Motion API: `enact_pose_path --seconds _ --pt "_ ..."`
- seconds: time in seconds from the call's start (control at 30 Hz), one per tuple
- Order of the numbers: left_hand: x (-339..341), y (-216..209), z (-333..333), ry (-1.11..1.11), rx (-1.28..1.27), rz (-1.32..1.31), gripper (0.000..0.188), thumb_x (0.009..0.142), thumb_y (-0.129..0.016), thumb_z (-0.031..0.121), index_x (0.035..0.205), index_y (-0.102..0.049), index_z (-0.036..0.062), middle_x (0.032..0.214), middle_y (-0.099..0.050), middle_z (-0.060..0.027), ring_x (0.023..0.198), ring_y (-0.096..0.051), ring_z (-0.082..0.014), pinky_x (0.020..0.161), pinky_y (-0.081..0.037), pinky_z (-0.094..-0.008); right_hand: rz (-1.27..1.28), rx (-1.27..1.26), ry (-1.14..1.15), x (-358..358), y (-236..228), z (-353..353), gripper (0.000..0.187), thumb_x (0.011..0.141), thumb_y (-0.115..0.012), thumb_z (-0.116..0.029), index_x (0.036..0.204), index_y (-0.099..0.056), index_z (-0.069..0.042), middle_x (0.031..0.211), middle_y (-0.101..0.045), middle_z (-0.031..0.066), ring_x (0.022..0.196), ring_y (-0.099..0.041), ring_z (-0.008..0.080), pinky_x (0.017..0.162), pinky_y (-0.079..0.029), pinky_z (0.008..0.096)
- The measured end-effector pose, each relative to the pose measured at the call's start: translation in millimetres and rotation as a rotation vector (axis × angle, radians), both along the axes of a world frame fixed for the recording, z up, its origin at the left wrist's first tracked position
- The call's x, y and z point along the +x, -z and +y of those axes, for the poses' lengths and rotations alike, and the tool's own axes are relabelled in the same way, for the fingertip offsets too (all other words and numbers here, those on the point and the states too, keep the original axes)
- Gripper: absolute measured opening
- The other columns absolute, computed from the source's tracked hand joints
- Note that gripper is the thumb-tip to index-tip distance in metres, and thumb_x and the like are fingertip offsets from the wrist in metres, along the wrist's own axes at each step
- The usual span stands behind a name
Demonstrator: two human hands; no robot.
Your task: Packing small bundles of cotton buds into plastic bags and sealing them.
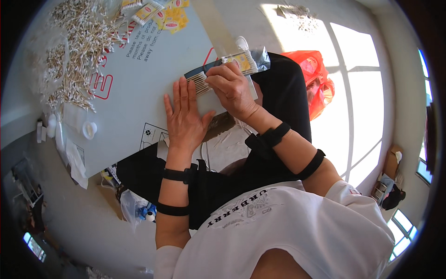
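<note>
My left hand (183, 114) lies flat on the pale board, fingers stretched out, its fingertips against the end of a row of cotton swabs (199, 83). Over the other end of that row, my right hand (232, 88) is closed, thumb and fingers pressed together. Whatever it pinches, if anything, is hidden by the fingers. Just beyond the right hand lies a clear plastic packet (262, 59) with more swabs and a yellow label card (242, 61). A dark strip shows along the far side of the swab row.
A large heap of loose cotton swabs (76, 51) covers the far left of the board (134, 97). Yellow label cards (174, 18) and filled packets (146, 13) lie at its far edge. A small white round container (89, 129) stands near left. A red plastic bag (313, 83) sits on the floor at right.
</note>
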State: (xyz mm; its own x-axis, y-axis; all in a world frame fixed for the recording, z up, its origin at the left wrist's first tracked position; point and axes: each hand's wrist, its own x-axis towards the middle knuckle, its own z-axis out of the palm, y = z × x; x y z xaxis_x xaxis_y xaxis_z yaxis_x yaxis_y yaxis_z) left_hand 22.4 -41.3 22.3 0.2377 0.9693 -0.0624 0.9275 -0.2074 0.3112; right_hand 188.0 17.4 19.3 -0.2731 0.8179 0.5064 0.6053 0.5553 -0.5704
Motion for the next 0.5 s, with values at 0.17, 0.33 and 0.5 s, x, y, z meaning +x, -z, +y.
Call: enact_pose_path --seconds 0.17,0.33,0.5 --pt "1 1 3 0.017 -0.002 0.006 0.09 0.086 -0.063 0.044 0.152 -0.018 0.0026 0.16 -0.014 -0.0148 0.149 -0.01 -0.0279 0.119 -0.006 -0.0503 -0.171 -0.091 -0.078 -1 3 8 0.006 0.074 -0.068 -0.004 0.076 -0.063 -0.007 0.079 -0.056 0.0055 0.081 -0.057 0.0263 0.071 -0.049 0.0399" --pt "0 1 1 0.007 -0.034 0.055 0.088 0.088 -0.061 0.044 0.153 -0.017 0.0036 0.161 -0.012 -0.0142 0.149 -0.009 -0.0276 0.119 -0.003 -0.0496 -0.215 -0.244 0.009 -10 0 8 0.007 0.074 -0.067 -0.006 0.072 -0.06 -0.006 0.078 -0.057 0.0088 0.083 -0.059 0.0288 0.071 -0.049 0.0406" --pt "1 3 0 0.006 -0.014 0.047 0.088 0.088 -0.061 0.043 0.153 -0.017 0.0038 0.161 -0.013 -0.0143 0.149 -0.009 -0.0279 0.119 -0.003 -0.0505 -0.331 -0.258 -0.101 -4 -6 14 0.004 0.075 -0.064 -0.006 0.074 -0.061 -0.004 0.08 -0.06 0.0095 0.085 -0.059 0.0296 0.072 -0.05 0.04"
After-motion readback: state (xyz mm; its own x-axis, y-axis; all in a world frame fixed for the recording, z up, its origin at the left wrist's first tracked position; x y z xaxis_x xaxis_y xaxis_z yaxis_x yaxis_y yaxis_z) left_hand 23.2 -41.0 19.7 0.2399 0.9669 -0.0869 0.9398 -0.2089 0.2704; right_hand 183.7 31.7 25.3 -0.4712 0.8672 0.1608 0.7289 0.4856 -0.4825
